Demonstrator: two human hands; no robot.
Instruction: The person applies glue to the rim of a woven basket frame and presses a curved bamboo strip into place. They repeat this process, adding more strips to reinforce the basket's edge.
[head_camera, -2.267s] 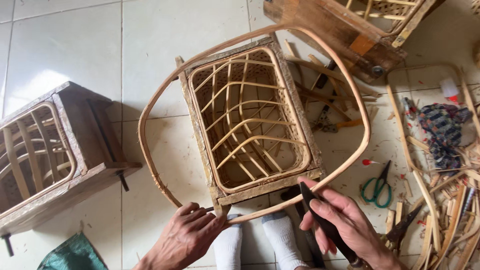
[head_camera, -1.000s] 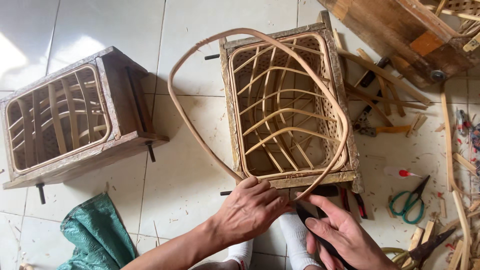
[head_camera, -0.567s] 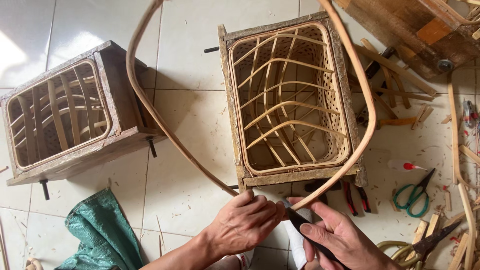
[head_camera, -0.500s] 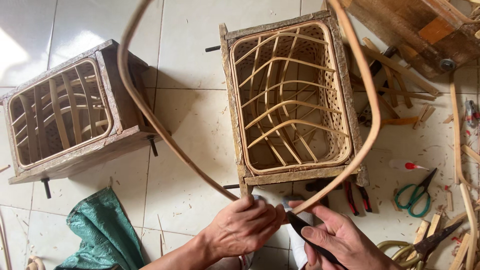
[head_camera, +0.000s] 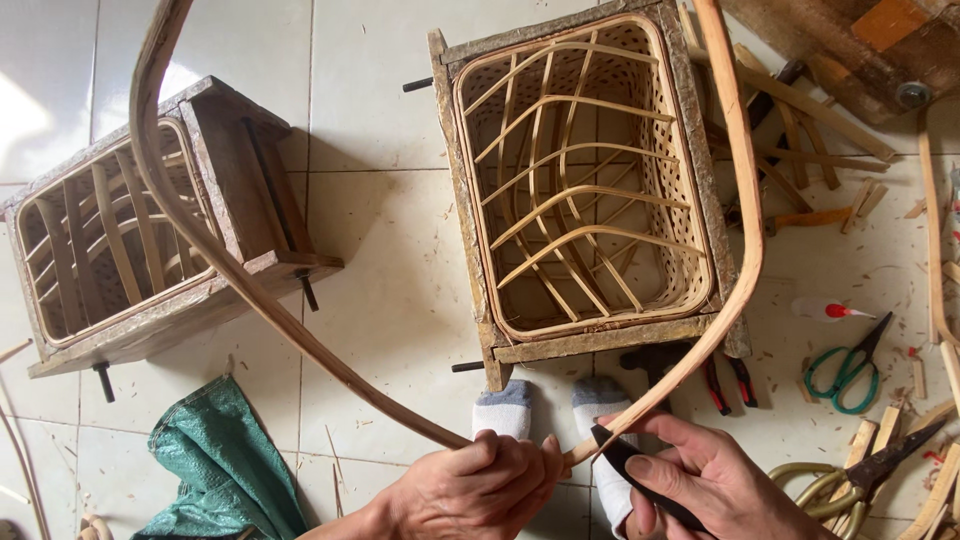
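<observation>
Below, left hand (head_camera: 470, 485) fingers grip the bent rattan strip (head_camera: 250, 290); right hand (head_camera: 700, 480) fingers hold a knife (head_camera: 640, 480); woven basket (head_camera: 585, 180) has only its frame inside

your left hand (head_camera: 478, 487) grips a bent rattan strip (head_camera: 250, 300), smooth and pale tan with a faint sheen, while your right hand (head_camera: 700, 480) holds a knife (head_camera: 640, 480) with a matt black blade against it. just beyond the strip stands a basket frame (head_camera: 580, 180) of rough, grey weathered wood, lined with thin glossy cane ribs and a fine woven cane mesh. left of that frame a second frame (head_camera: 150, 240) shows the same coarse wood. the floor (head_camera: 380, 270) is glossy white ceramic tile. right of the frame lie scissors (head_camera: 850, 365) with green plastic handles; left of your hand, a crumpled green woven plastic sack (head_camera: 220, 465).
</observation>
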